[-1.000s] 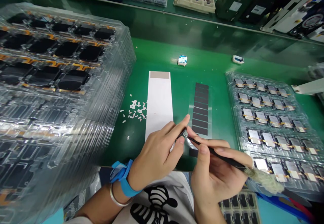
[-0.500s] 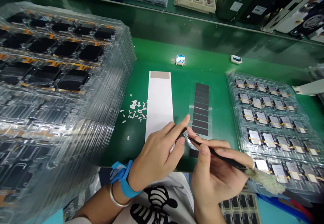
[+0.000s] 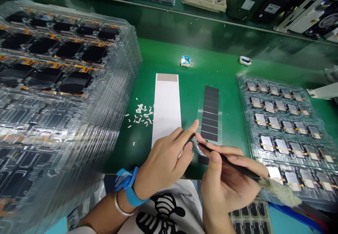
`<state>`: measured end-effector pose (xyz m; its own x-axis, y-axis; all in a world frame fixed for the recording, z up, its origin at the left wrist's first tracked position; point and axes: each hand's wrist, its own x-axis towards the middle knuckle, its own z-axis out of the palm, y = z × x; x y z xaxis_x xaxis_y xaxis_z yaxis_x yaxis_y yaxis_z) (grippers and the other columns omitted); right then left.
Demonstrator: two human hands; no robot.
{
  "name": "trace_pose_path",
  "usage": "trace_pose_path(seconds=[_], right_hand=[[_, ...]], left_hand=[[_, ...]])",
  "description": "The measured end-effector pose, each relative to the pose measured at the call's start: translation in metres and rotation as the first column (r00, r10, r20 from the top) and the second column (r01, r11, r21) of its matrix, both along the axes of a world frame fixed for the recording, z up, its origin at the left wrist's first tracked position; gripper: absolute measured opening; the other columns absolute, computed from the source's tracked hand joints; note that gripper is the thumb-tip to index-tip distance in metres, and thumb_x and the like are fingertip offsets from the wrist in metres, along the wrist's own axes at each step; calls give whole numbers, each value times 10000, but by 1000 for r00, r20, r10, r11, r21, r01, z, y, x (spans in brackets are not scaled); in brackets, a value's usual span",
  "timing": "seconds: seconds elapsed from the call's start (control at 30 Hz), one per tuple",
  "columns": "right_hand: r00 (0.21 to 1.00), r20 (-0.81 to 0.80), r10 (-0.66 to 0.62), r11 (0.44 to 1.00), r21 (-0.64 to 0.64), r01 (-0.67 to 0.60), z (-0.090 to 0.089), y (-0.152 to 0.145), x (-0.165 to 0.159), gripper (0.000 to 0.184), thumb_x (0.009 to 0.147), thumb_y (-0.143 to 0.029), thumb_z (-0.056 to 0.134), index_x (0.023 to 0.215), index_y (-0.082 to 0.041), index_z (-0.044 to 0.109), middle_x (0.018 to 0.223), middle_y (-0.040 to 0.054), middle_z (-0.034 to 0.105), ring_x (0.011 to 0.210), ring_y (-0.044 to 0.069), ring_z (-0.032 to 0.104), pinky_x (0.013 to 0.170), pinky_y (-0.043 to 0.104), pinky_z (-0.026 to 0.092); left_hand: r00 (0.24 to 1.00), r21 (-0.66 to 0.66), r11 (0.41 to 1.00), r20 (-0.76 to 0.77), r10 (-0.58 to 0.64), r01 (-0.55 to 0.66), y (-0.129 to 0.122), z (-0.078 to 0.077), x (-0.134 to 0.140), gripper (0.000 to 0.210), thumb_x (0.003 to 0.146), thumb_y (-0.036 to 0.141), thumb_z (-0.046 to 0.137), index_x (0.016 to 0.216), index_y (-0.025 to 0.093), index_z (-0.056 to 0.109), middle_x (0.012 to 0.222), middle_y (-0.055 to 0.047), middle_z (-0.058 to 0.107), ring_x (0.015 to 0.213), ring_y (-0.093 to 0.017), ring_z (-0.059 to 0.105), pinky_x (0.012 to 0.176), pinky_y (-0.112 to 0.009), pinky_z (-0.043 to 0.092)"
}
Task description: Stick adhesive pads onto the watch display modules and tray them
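Observation:
My left hand [image 3: 169,158] pinches a small dark part [image 3: 190,139] between thumb and fingers; only its dark edge shows, and it looks like a small watch screen. My right hand [image 3: 231,177] is closed around slim black tweezers [image 3: 237,168], whose rear end is wrapped in a pale fuzzy cover. The thin metal tip meets the edge of the held part, close to my left fingertips. Beneath my left hand lies a white paper strip [image 3: 167,107]. Just beyond my right fingers, a clear sheet bears a column of black rectangular stickers [image 3: 210,109].
Tall stacked clear trays [image 3: 126,61] with dark screens stand at left. Trays [image 3: 287,121] of silver-backed screens lie at right. White scraps [image 3: 144,114] sit beside the paper. Two small watch cases [image 3: 185,61] lie farther back, below a shelf [image 3: 158,6] with boxes and trays.
The view has shifted very slightly. My right hand and the tweezers sit a little farther right; both hands keep the same holds.

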<state>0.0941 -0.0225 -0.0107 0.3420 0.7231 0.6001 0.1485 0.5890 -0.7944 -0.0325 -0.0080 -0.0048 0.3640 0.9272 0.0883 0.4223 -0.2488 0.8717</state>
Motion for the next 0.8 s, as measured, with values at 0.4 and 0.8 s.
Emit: trace_pose_path(seconds=[0.4, 0.8], right_hand=[[999, 31, 25, 999, -32, -24, 1, -2, 2, 334, 824, 97, 607, 1007, -157, 492, 896, 42, 681, 839, 206, 743, 836, 488, 678], [998, -49, 42, 997, -58, -45, 3, -1, 4, 318, 864, 71, 575, 1041, -179, 490, 879, 32, 670, 812, 190, 726, 740, 430, 704]], left_hand=[[1000, -15, 1000, 22, -8, 8, 0, 0, 0, 516, 1039, 249, 313, 1548, 189, 369, 912, -28, 539, 723, -159, 523, 661, -307, 453], [993, 166, 986, -108, 50, -31, 2, 1, 2, 484, 1032, 188, 333, 1505, 164, 433, 783, 18, 540, 605, -116, 491, 543, -232, 405]])
